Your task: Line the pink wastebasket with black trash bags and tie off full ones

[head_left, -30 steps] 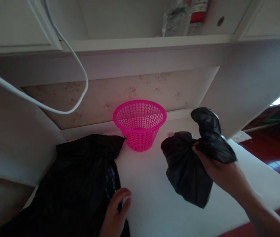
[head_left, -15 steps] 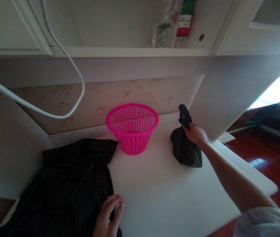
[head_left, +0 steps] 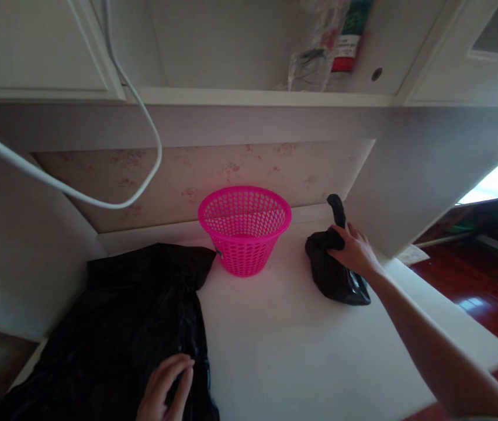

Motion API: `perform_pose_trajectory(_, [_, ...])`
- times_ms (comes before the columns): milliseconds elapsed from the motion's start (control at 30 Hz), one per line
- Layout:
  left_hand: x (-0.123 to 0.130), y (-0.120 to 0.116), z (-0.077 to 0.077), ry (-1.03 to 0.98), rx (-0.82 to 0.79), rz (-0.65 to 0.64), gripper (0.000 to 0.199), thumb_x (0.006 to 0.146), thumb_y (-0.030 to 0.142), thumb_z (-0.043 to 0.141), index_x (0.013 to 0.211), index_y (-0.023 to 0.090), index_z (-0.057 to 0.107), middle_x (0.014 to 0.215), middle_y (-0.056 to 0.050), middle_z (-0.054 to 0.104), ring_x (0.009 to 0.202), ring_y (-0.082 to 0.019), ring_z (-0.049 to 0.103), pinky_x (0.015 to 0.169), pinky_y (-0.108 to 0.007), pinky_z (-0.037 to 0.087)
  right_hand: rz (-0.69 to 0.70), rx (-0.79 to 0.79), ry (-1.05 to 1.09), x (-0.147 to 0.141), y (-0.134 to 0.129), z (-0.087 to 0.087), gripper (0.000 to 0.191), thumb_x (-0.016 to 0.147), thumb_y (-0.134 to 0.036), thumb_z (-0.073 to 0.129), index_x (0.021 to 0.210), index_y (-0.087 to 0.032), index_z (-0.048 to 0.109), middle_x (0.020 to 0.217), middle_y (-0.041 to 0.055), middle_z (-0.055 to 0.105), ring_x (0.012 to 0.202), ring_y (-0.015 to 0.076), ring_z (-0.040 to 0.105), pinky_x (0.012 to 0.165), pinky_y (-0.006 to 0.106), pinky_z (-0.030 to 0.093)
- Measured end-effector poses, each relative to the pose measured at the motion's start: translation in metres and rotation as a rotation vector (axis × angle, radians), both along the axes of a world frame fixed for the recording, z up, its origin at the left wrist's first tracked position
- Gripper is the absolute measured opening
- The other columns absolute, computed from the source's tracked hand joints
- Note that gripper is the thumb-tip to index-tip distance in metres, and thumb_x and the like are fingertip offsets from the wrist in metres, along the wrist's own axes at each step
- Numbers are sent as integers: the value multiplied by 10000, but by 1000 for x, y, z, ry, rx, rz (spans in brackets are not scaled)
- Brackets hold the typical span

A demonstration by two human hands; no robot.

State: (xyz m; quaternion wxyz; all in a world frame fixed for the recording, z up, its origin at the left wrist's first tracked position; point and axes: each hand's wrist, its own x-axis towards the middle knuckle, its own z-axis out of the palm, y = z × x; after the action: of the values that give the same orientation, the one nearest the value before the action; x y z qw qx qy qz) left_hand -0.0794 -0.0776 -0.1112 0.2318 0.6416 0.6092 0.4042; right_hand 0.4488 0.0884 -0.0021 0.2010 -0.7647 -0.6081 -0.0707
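Note:
My right hand (head_left: 350, 250) grips the gathered neck of a small, filled black plastic bag (head_left: 334, 278), which rests on the white tabletop (head_left: 293, 351). A twisted end of the bag sticks up above my fingers. At the bottom, my left hand (head_left: 168, 386) hovers over a large black plastic bag (head_left: 130, 316) spread flat on the left; its fingers are loosely curled, with a gap to the thumb and nothing seen between them. Between the two bags, near the wall, stands a bright pink perforated plastic basket (head_left: 244, 257).
Above the table is an open white cabinet shelf (head_left: 249, 96) holding clear plastic packaging (head_left: 313, 67) and a red-and-green labelled container (head_left: 346, 44). A white cable (head_left: 144, 187) hangs in the upper left. The table's right edge drops to a reddish wooden floor (head_left: 472, 298).
My left hand has moved left, further over the large bag. My right hand has shifted lower on the small bag's neck, and the bag slumps slightly. The view has turned a little left.

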Motion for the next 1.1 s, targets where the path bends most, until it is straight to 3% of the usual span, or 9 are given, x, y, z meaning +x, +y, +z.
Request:
perform_pose_trajectory(100, [-8, 2, 7, 131, 93, 91, 435, 919, 645, 601, 1027, 283, 816, 1089, -75, 800, 1012, -291, 776, 906, -444, 663, 57, 112, 27, -30, -19, 6, 570, 872, -294, 637, 1430, -187, 586, 1582, 184, 485, 1425, 402, 498, 1136, 548, 456])
perform_pose_trajectory(200, [-5, -1, 4, 303, 126, 60, 458, 932, 597, 611, 1211, 270, 769, 1232, -106, 768, 1154, -320, 728, 1002, -532, 610, 207, 242, 205, -79, -40, 15, 429, 958, -420, 597, 1347, -239, 606, 1278, 116, 722, 1051, 281, 740, 873, 423, 609])
perform_pose_trajectory(267, [5, -7, -5, 423, 95, -25, 497, 940, 538, 629, 1356, 275, 698, 1371, -120, 714, 1269, -338, 672, 1048, -557, 576, 386, 219, 286, -115, -52, 23, 452, 997, -458, 568, 1395, -243, 561, 1057, 65, 784, 828, 213, 767, 727, 342, 613])
perform_pose_trajectory(333, [17, -13, -18, 555, 39, -103, 578, 921, 480, 672, 1466, 296, 612, 1501, -121, 630, 1365, -370, 602, 1078, -598, 541, 550, 195, 275, -147, -58, 32, 495, 1022, -449, 533, 1462, -223, 505, 966, 44, 799, 706, 180, 756, 638, 300, 591])
perform_pose_trajectory(433, [33, -19, -37, 730, -14, -116, 645, 902, 433, 705, 1516, 299, 561, 1574, -127, 553, 1416, -415, 546, 1101, -672, 485, 609, 167, 221, -177, -52, 40, 593, 1030, -448, 514, 1558, -201, 401, 934, 34, 815, 614, 177, 747, 557, 293, 558])
perform_pose_trajectory(567, [43, -21, -49, 821, 41, -7, 523, 977, 416, 612, 1481, 278, 604, 1569, -125, 555, 1409, -395, 557, 1127, -655, 457, 510, 114, 146, -188, -29, 44, 585, 1027, -480, 511, 1544, -218, 435, 924, 35, 829, 702, 244, 787, 605, 342, 566])
perform_pose_trajectory(767, [39, -19, -46, 865, 42, 21, 495, 998, 399, 583, 1480, 287, 603, 1588, -111, 534, 1429, -385, 534, 1135, -630, 445, 453, 156, 61, -189, -17, 45, 365, 1017, -490, 513, 1231, -232, 657, 825, 34, 822, 691, 268, 790, 560, 315, 508])
perform_pose_trajectory(900, [29, -14, -48, 899, 46, 40, 484, 1010, 387, 565, 1478, 269, 601, 1589, -122, 526, 1427, -398, 535, 1107, -670, 456, 516, 262, 60, -185, -37, 47, 326, 1027, -482, 523, 1142, -224, 687, 742, 1, 803, 603, 221, 770, 507, 278, 495])
perform_pose_trajectory(1100, [24, -9, -49, 946, 68, 55, 468, 1007, 345, 562, 1462, 252, 617, 1570, -130, 546, 1418, -388, 547, 1088, -672, 470, 656, 386, 146, -174, -93, 48, 221, 1027, -380, 610, 1154, -211, 678, 712, -32, 768, 505, 113, 699, 491, 194, 527])
